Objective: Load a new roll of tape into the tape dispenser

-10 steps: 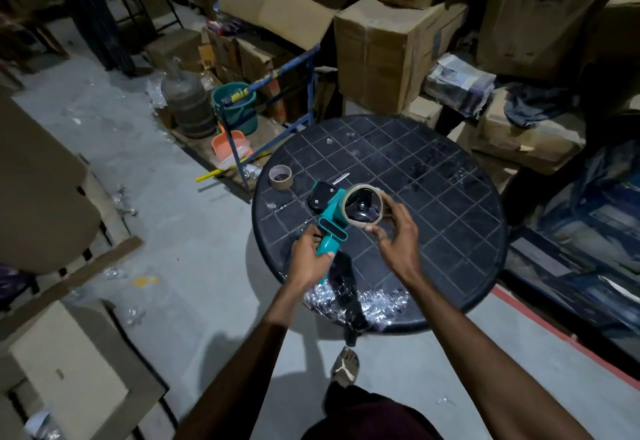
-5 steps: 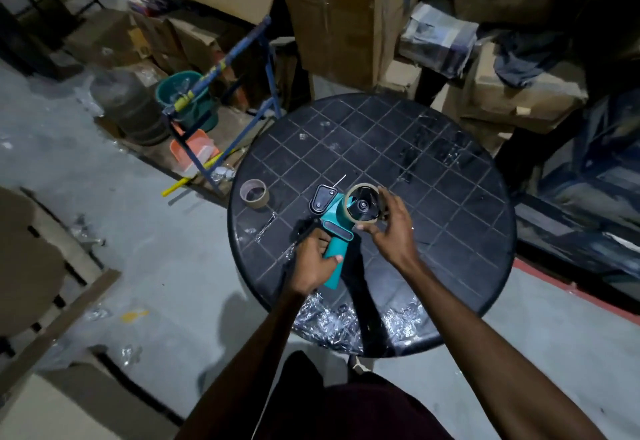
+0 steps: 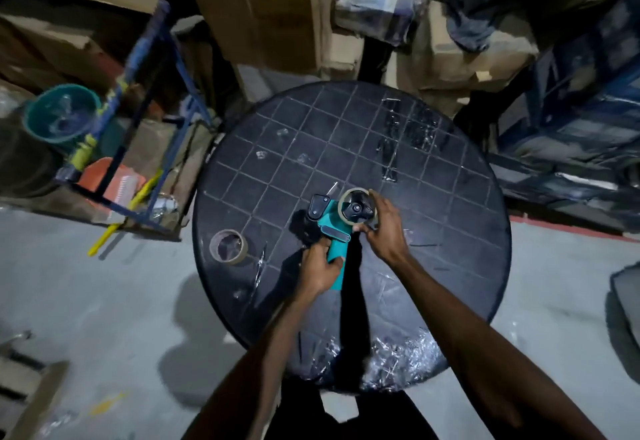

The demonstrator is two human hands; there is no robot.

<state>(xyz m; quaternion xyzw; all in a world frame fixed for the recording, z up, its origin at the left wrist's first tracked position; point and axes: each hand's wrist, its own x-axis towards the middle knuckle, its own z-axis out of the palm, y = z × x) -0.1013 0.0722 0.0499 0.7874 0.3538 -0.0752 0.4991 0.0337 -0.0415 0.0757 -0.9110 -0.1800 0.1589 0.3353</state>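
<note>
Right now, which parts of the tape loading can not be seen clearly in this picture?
All in the head view:
- Free end of the tape roll: too small and dim to find.
- Handle of the tape dispenser: mostly covered by the left hand.
- Roll's right edge: hidden by the right hand.
- Second roll: dim, tape left unclear.

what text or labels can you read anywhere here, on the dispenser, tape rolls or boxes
None can be read.
Tape dispenser: no lettering shows.
Roll on its hub and spare roll: plain, no print visible.
Cardboard boxes: blurred and dim; any marks are unreadable.
</note>
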